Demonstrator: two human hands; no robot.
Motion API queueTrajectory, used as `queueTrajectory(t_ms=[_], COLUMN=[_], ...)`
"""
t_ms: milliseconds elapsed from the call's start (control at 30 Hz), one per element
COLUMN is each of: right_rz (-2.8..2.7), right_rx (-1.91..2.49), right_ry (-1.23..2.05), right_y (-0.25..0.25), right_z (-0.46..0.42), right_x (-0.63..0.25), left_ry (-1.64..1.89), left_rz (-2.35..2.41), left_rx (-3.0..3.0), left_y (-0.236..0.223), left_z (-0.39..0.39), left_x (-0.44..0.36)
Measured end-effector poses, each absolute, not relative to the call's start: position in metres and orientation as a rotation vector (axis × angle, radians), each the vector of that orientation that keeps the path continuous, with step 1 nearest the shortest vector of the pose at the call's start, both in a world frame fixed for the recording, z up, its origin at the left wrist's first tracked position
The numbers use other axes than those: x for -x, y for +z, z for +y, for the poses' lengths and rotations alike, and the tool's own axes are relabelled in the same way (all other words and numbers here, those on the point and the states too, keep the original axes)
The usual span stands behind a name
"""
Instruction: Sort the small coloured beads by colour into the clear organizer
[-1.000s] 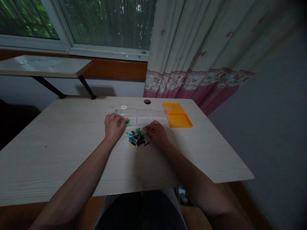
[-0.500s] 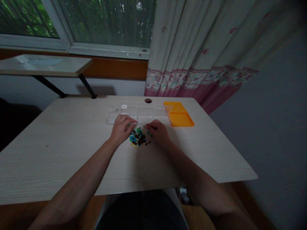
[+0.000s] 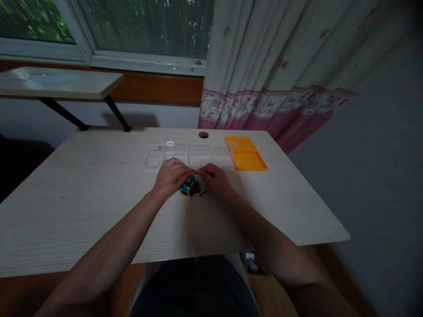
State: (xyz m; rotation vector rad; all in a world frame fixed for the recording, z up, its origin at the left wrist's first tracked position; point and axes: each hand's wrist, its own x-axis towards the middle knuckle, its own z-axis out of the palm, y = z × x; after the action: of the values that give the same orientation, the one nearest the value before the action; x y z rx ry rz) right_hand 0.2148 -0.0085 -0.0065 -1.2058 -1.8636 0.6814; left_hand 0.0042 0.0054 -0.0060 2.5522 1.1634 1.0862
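Note:
My left hand (image 3: 172, 177) and my right hand (image 3: 215, 179) meet at their fingertips just above a heap of small plastic building bricks (image 3: 191, 187) in blue, green, yellow and dark brown. Both hands are closed in a pinch. Something tiny and pale shows between the fingertips, too small to name. Directly behind the hands lies a clear plastic compartment box (image 3: 200, 149), its front edge partly covered by my left hand. The orange tray (image 3: 249, 160) touches or overlaps the box's right end.
The pale wooden table (image 3: 99, 211) has a round cable hole (image 3: 203, 135) near its back edge. A raised shelf (image 3: 95, 86) on black legs stands at the back left. Behind the table hang a curtain (image 3: 251, 105) and a window (image 3: 145, 31).
My two hands have come together, so their fingertips now meet over the bricks. The view has tilted slightly. The box and tray have stayed in place.

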Motion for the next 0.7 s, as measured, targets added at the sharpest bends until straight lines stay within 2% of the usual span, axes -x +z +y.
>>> queueTrajectory(t_ms=[300, 700], right_rz=[-2.279, -2.405], right_rx=[1.182, 1.141], right_ry=[0.286, 0.310], right_y=[-0.010, -0.007], right_z=[-0.002, -0.002], right_x=[-0.235, -0.238], left_ry=[1.355, 1.379], left_rz=[1.541, 1.594], left_rx=[-2.256, -2.195], left_y=[-0.006, -0.011], left_z=[0.018, 0.021], left_x=[0.011, 0.013])
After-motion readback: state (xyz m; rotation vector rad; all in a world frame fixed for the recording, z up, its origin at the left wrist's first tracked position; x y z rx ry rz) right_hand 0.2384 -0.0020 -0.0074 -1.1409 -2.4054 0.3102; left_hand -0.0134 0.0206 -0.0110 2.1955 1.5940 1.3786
